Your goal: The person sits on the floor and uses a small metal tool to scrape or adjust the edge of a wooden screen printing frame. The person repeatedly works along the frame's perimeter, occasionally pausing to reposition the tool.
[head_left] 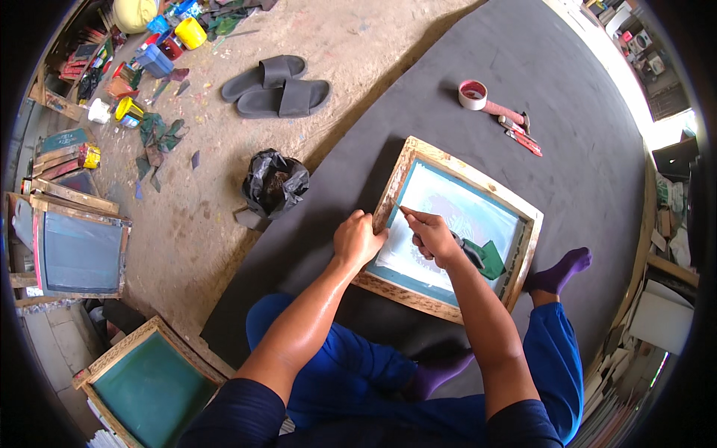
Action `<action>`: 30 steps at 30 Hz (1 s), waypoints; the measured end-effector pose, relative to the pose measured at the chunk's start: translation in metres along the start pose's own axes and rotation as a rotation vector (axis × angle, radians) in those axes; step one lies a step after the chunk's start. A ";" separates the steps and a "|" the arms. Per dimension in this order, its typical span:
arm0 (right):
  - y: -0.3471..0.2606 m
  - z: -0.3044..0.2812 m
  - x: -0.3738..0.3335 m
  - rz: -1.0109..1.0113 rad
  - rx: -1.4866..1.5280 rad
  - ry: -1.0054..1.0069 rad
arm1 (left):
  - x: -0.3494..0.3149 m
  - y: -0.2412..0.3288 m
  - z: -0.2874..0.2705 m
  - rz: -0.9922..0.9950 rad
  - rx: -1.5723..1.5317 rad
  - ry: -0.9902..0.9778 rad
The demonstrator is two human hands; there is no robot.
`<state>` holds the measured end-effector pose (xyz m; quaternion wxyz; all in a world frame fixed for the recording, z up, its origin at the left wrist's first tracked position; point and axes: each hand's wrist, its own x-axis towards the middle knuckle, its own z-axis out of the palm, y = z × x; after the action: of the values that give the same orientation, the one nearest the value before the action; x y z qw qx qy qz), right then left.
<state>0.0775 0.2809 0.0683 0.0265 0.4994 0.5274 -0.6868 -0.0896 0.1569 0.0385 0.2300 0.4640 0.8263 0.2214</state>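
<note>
A wooden-framed printing screen (529,211) with pale mesh and a blue-green border lies tilted on the dark mat in front of me. My left hand (358,237) is closed round the left rail of its frame. Over the mesh near that rail, my right hand (433,237) pinches a thin, brownish pointed tool (404,210), its tip toward the frame's inner edge; the exact kind is unclear. A green cloth (490,259) rests on the mesh beside my right wrist, next to a dark grey item partly hidden by the wrist.
Beyond the screen lie a tape roll (472,95), a hammer (508,113) and a red cutter knife (523,142). Left of the mat are a black plastic bag (275,184), grey slides (286,97), paint tubs (154,61) and more screens (153,379). My legs flank the near side.
</note>
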 end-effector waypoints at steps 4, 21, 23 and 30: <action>0.011 0.004 0.003 -0.603 -0.657 0.345 | -0.001 0.004 -0.003 -0.019 -0.008 0.005; -0.061 0.034 -0.027 -0.185 -1.203 0.263 | -0.002 -0.002 0.003 0.059 -0.014 0.054; -0.061 0.033 -0.024 -0.186 -1.153 0.244 | -0.001 -0.002 0.005 0.078 -0.011 0.077; -0.038 0.019 -0.014 -0.335 -0.960 0.300 | -0.001 0.001 0.001 0.051 -0.023 0.048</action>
<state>0.0504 0.2767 0.1035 0.0662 0.4328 0.8531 -0.2837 -0.0880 0.1565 0.0384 0.2099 0.4768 0.8168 0.2479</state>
